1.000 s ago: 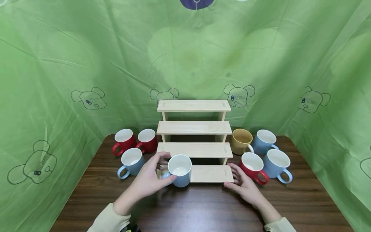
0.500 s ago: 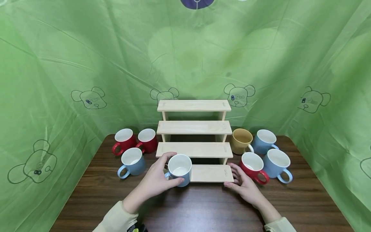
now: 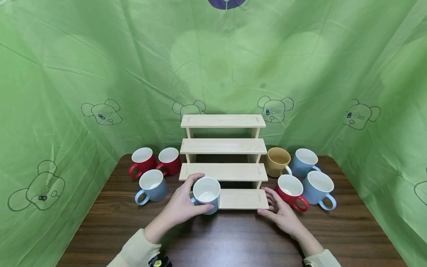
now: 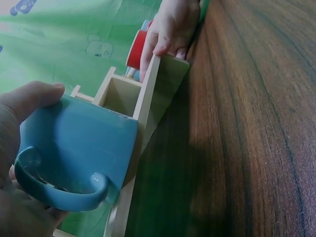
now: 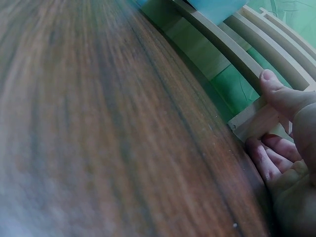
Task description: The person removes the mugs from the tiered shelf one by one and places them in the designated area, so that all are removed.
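My left hand (image 3: 181,205) grips a light blue mug (image 3: 207,191), thumb on its front side and fingers around the back. Upright at the left part of the lowest tier, the mug has its handle turned toward my palm. The left wrist view shows the mug's base (image 4: 123,163) right at the board of the stepped wooden shelf (image 4: 150,86). At the other end of that tier, my right hand (image 3: 281,211) holds the shelf's right corner. Its thumb (image 5: 276,86) presses the front edge while the fingers curl by the end panel (image 5: 254,118).
Two red mugs (image 3: 171,167) and a blue mug (image 3: 156,189) stand left of the shelf. Right of it are a yellow mug (image 3: 275,168), a red mug (image 3: 289,187) and two blue mugs (image 3: 313,193). A green curtain (image 3: 220,74) surrounds the dark wooden table (image 3: 230,241).
My left hand has shifted slightly right and forward around the blue mug, its thumb reaching farther across the front. The mug and my right hand have stayed put.
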Tool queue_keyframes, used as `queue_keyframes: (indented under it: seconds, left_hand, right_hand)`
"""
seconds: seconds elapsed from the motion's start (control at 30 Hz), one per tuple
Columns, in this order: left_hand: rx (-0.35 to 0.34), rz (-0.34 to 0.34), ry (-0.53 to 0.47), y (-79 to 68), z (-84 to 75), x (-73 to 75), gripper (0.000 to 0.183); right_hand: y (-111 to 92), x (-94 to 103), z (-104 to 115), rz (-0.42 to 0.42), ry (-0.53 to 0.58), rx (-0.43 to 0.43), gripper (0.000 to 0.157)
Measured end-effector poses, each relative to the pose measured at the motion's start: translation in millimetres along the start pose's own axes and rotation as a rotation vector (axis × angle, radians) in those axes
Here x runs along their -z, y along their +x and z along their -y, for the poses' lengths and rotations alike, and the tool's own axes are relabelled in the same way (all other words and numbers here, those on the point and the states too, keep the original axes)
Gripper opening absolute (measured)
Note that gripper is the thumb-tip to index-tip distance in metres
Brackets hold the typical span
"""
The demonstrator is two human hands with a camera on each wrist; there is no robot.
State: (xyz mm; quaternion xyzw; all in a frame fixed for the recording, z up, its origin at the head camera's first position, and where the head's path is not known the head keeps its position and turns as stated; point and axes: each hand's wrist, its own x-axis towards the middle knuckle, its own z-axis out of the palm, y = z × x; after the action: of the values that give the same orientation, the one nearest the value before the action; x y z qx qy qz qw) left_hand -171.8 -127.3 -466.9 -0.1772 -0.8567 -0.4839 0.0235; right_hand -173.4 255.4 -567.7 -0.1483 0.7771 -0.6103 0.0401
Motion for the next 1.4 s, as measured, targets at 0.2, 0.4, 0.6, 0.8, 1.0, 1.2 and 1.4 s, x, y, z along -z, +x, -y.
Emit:
queue_keyframes:
  seconds: [0.2, 0.4, 0.6, 0.8, 1.0, 1.2, 1.4]
  left_hand:
    - [0.016, -0.033, -0.018, -0.3, -0.3, -3.9, 0.105]
    - [0.015, -0.057, -0.005, -1.5, -0.4, -6.0, 0.095]
    - [0.006, -0.089, -0.001, -3.2, -2.5, -6.3, 0.094]
    - [-0.019, -0.117, 0.005, -4.2, -2.6, -6.4, 0.093]
    - [-0.049, -0.129, 0.016, -3.3, -9.1, 1.4, 0.093]
    - [-0.092, -0.129, 0.012, -0.1, -13.9, 16.3, 0.096]
    - [-0.115, -0.137, 0.022, 0.2, -19.4, 32.8, 0.098]
  right_hand:
    - [1, -0.5, 1, -0.003, -0.006, -0.004, 0.083]
    - [2, -0.9, 2, -0.004, -0.002, -0.009, 0.084]
    - [2, -0.8, 1, 0.0, 0.001, -0.007, 0.084]
    - [3, 0.1, -3, 0.01, -0.002, 0.021, 0.083]
    - [2, 1.6, -5, 0.008, -0.011, 0.045, 0.083]
    - [0, 1.7, -5, 0.008, -0.016, 0.04, 0.084]
    - [0, 1.1, -5, 0.007, -0.018, 0.041, 0.084]
